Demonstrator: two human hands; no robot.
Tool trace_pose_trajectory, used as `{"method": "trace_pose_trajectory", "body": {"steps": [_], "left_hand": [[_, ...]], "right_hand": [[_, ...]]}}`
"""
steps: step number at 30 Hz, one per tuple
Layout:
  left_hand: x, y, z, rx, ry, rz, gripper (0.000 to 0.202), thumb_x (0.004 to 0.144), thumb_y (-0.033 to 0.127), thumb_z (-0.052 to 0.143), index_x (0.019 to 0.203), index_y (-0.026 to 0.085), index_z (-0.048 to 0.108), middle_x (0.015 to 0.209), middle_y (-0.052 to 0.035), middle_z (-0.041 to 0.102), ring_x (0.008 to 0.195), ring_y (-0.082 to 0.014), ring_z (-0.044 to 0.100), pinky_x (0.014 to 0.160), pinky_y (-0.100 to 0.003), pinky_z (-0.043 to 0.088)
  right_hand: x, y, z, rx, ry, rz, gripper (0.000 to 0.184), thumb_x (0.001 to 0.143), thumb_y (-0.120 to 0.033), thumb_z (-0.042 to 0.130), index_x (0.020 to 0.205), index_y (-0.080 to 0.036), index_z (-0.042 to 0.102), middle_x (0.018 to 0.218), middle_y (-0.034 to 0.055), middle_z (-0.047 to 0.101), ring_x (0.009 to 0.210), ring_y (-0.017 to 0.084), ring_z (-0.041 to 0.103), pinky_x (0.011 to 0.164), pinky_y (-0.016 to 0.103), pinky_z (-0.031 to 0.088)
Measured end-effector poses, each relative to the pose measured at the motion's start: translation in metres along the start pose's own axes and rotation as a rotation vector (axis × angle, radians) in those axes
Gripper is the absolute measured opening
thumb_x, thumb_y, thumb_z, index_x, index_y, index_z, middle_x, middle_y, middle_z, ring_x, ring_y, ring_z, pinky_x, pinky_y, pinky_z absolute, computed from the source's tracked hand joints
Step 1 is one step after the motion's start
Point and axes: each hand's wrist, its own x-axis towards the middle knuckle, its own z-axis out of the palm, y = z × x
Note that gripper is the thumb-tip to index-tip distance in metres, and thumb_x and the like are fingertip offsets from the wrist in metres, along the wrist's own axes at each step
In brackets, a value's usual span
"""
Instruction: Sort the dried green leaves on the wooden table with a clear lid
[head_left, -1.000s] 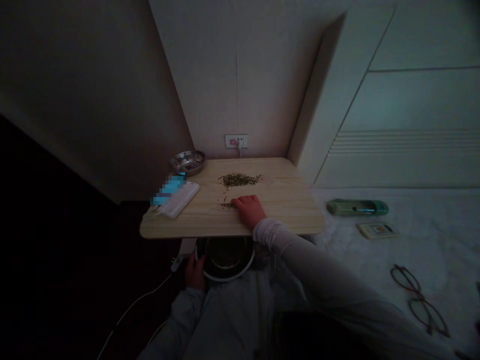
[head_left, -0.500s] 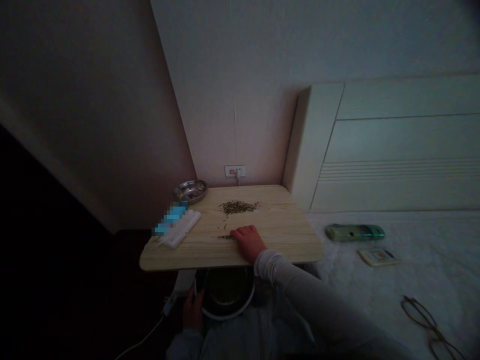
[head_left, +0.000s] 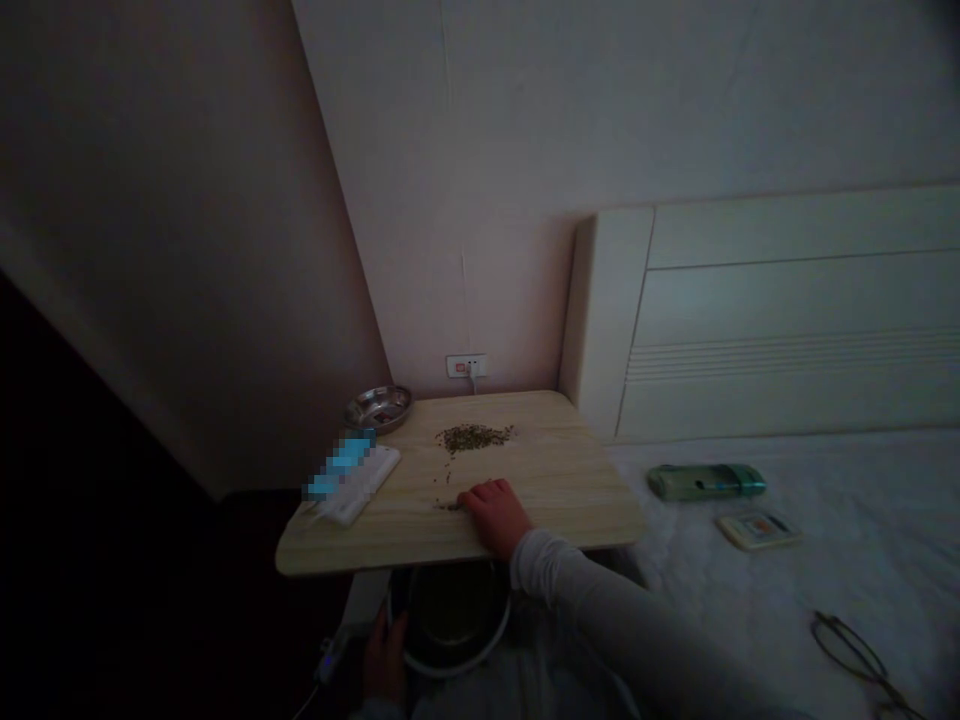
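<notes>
My right hand (head_left: 496,514) rests on the wooden tabletop (head_left: 570,500) near its front edge, palm down and fingers curled together. Its fingertips touch a thin line of small dark grains (head_left: 448,506); whatever lies under the fingers is hidden. Farther back on the board spreads a bigger pile of greenish-brown grains (head_left: 472,438), with a few stray ones between. Below the front edge, my left hand (head_left: 385,655) grips the left side of a dark round bowl (head_left: 457,667) with a pale rim. The bowl sits over my lap, partly under the tabletop, and its inside is dim.
A metal dish (head_left: 379,410) stands at the back left corner. Nearby lies a white power strip (head_left: 361,487) beside a blurred-out blue patch. On the bed at right are a green bottle (head_left: 705,482), a phone-like pale device (head_left: 759,530) and eyeglasses (head_left: 851,645).
My view has tilted up slightly, so everything sits lower. My right hand stays by the thin line of grains, which looks a little shorter. My left hand keeps its hold on the bowl.
</notes>
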Motion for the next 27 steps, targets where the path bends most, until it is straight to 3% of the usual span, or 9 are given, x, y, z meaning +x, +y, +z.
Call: {"method": "trace_pose_trajectory", "body": {"steps": [8,14,19,23,27], "left_hand": [[-0.006,0.003,0.001,0.004,0.037,0.071,0.017,0.058,0.019,0.041,0.062,0.022,0.057,0.076,-0.0027,0.057,0.089,-0.0189,0.046,0.078,-0.029,0.032],[-0.014,0.017,0.0,-0.029,0.016,0.1,0.023,0.059,0.018,0.041,0.073,0.022,0.059,0.074,-0.0027,0.058,0.085,-0.0178,0.048,0.076,-0.028,0.033],[-0.01,0.016,0.002,-0.09,-0.025,-0.033,0.028,0.06,0.023,0.042,0.084,0.019,0.057,0.076,-0.0043,0.058,0.083,-0.0179,0.049,0.073,-0.028,0.036],[-0.009,0.013,0.003,-0.138,-0.021,-0.136,0.034,0.058,0.025,0.045,0.089,0.013,0.054,0.079,-0.0069,0.057,0.078,-0.0178,0.05,0.069,-0.027,0.038],[-0.01,0.013,0.004,-0.2,0.003,-0.108,0.032,0.057,0.022,0.046,0.087,0.015,0.055,0.078,-0.0048,0.058,0.078,-0.0163,0.05,0.069,-0.025,0.038]], "right_hand": [[-0.002,-0.002,-0.001,0.015,-0.01,-0.026,0.027,0.069,-0.015,0.038,0.095,-0.022,0.045,0.085,0.0049,0.051,0.083,0.015,0.04,0.073,0.03,0.023],[-0.003,-0.002,-0.002,0.028,-0.01,-0.017,0.027,0.07,-0.016,0.037,0.095,-0.022,0.045,0.088,0.0047,0.051,0.084,0.015,0.041,0.073,0.031,0.023],[0.0,0.001,0.001,0.099,0.025,0.026,0.03,0.068,-0.012,0.037,0.095,-0.022,0.045,0.089,0.004,0.053,0.085,0.015,0.042,0.075,0.03,0.024],[0.002,0.009,0.007,0.279,0.152,0.158,0.027,0.072,-0.014,0.032,0.094,-0.02,0.046,0.088,0.003,0.054,0.084,0.012,0.045,0.076,0.027,0.028],[0.002,0.024,0.013,0.654,0.393,0.377,0.025,0.075,-0.024,0.027,0.092,-0.016,0.043,0.086,0.0038,0.054,0.078,0.009,0.048,0.072,0.021,0.035]]}}
